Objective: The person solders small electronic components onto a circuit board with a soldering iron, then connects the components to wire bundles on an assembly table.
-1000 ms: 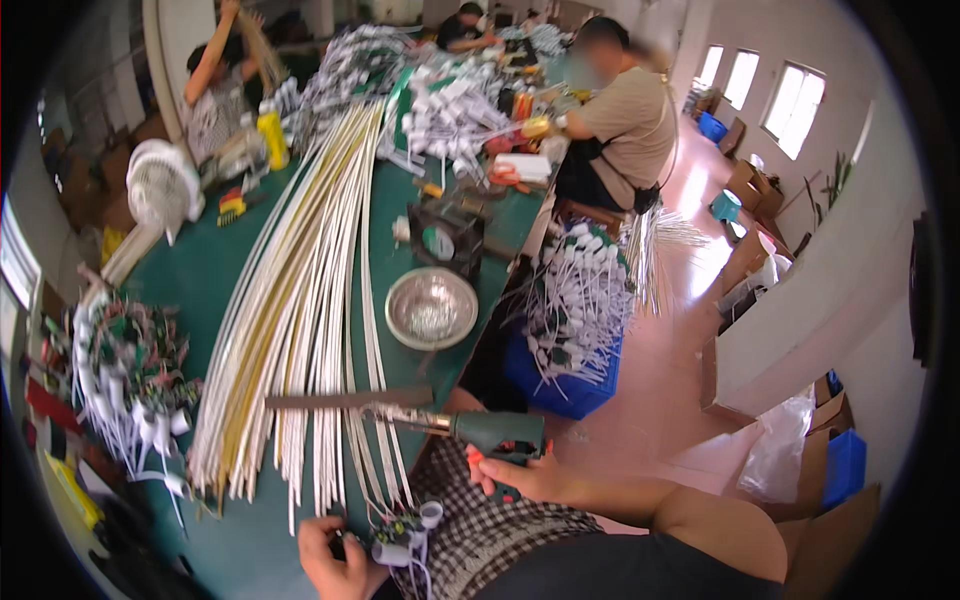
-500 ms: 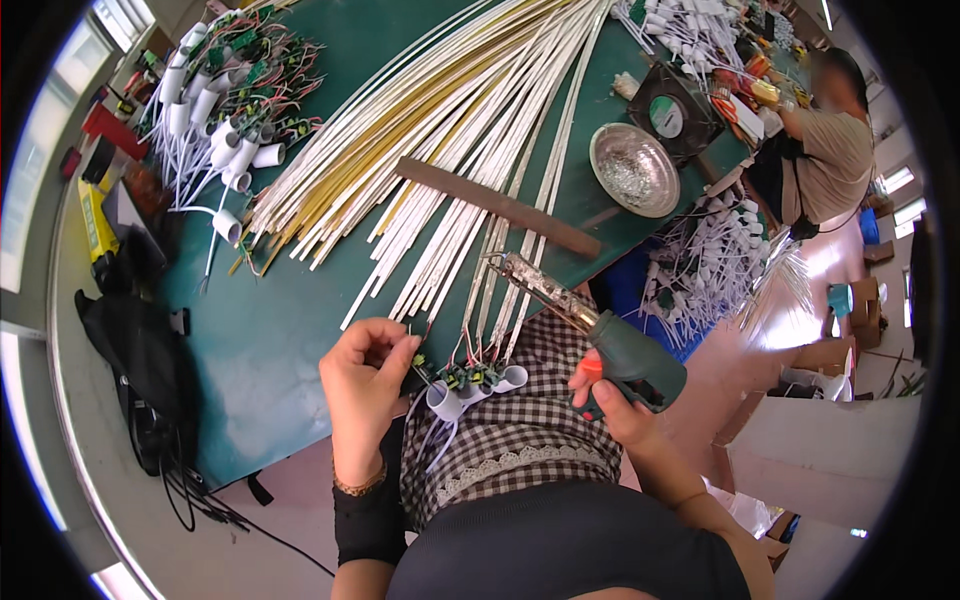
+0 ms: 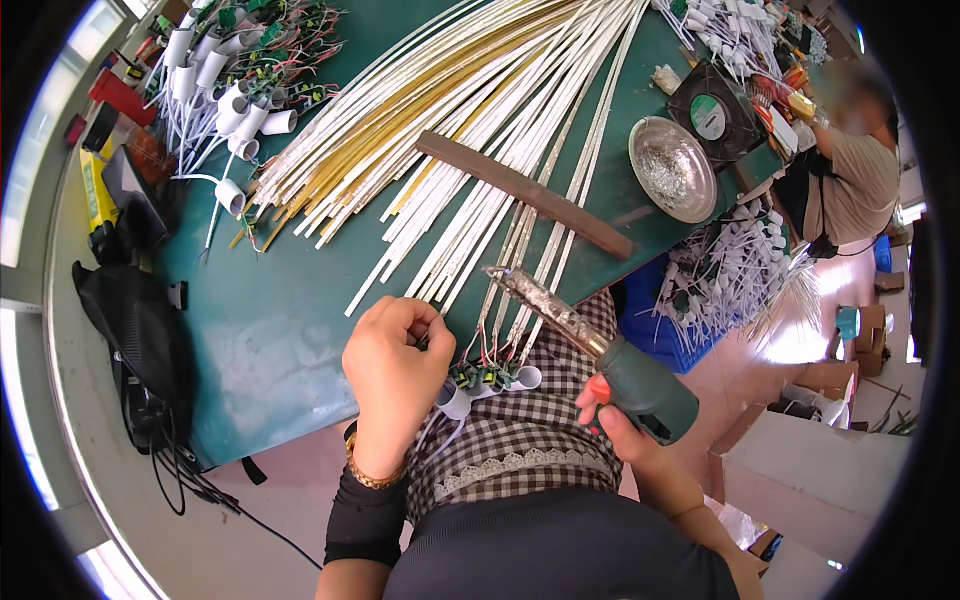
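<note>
Left hand [image 3: 395, 365] curled tight at the near edge of the green table [image 3: 270, 340], fingertips pinched on the ends of thin white strips [image 3: 450, 255] and touching the wires of a small white cap part [image 3: 455, 398] just beside it. Right hand [image 3: 625, 425] clenched around the handle of a green glue gun [image 3: 600, 360], nozzle pointing up-left over the strip ends. Dark wooden bar [image 3: 525, 195] lying across the strips; metal dish [image 3: 672, 168] farther off.
</note>
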Action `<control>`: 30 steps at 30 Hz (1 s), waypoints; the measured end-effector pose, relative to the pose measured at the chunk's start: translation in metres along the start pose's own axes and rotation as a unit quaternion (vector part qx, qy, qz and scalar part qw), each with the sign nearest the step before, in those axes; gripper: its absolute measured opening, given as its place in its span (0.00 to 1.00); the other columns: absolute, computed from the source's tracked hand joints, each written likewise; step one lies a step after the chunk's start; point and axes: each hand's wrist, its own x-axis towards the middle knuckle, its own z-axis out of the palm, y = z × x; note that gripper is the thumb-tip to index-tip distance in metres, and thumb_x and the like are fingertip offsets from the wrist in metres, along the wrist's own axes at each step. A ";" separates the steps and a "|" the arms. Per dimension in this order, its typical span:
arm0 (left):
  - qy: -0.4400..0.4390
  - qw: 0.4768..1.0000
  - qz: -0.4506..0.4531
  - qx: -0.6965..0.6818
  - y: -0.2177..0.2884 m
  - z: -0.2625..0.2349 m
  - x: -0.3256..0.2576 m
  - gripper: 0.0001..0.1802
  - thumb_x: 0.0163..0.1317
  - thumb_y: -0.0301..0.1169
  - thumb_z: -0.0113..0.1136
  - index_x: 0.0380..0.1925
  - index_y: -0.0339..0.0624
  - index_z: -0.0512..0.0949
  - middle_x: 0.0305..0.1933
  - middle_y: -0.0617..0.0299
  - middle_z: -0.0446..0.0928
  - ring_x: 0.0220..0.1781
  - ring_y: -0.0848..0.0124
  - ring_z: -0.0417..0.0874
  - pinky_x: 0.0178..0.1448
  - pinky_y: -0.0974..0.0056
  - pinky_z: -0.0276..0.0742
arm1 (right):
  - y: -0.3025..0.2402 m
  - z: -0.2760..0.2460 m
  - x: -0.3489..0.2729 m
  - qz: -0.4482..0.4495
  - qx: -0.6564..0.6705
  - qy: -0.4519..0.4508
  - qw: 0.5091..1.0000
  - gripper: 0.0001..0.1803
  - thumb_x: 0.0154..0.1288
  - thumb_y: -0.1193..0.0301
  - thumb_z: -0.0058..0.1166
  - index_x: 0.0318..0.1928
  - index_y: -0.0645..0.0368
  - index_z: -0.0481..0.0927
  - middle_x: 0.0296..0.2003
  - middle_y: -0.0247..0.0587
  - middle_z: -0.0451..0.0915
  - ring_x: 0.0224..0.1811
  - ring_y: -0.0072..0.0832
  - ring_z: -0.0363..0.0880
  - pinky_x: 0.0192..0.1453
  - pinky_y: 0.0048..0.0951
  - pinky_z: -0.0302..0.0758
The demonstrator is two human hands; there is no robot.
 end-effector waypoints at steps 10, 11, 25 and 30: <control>-0.041 0.999 -0.008 0.008 -0.002 -0.004 0.005 0.02 0.48 0.19 0.63 0.23 0.35 0.80 0.23 0.63 0.76 0.21 0.77 0.74 0.28 0.71 0.70 | -0.014 0.006 0.016 -0.012 -0.173 -0.049 0.984 0.10 0.55 0.75 0.66 0.39 0.63 0.84 0.30 0.40 0.83 0.28 0.29 0.83 0.31 0.26 0.78; -0.041 0.999 -0.010 0.008 -0.001 -0.004 0.006 0.02 0.48 0.19 0.63 0.23 0.35 0.80 0.23 0.63 0.76 0.21 0.77 0.74 0.28 0.71 0.70 | -0.016 0.006 0.020 -0.010 -0.173 -0.051 0.984 0.10 0.55 0.75 0.66 0.39 0.63 0.84 0.30 0.40 0.83 0.28 0.29 0.83 0.31 0.26 0.78; -0.086 0.995 -0.036 0.030 0.002 -0.011 0.014 0.02 0.44 0.26 0.65 0.19 0.43 0.81 0.22 0.62 0.77 0.24 0.64 0.79 0.30 0.62 0.73 | -0.021 0.009 0.020 -0.072 -0.211 -0.036 0.974 0.13 0.53 0.74 0.67 0.40 0.63 0.84 0.32 0.41 0.84 0.28 0.32 0.84 0.32 0.29 0.79; -0.084 0.996 -0.011 0.039 0.001 -0.011 0.016 0.02 0.45 0.24 0.65 0.21 0.38 0.81 0.19 0.63 0.76 0.19 0.74 0.75 0.27 0.68 0.70 | -0.007 -0.007 0.002 -0.002 -0.153 -0.077 0.985 0.19 0.64 0.73 0.60 0.54 0.67 0.77 0.45 0.53 0.81 0.33 0.25 0.81 0.40 0.28 0.80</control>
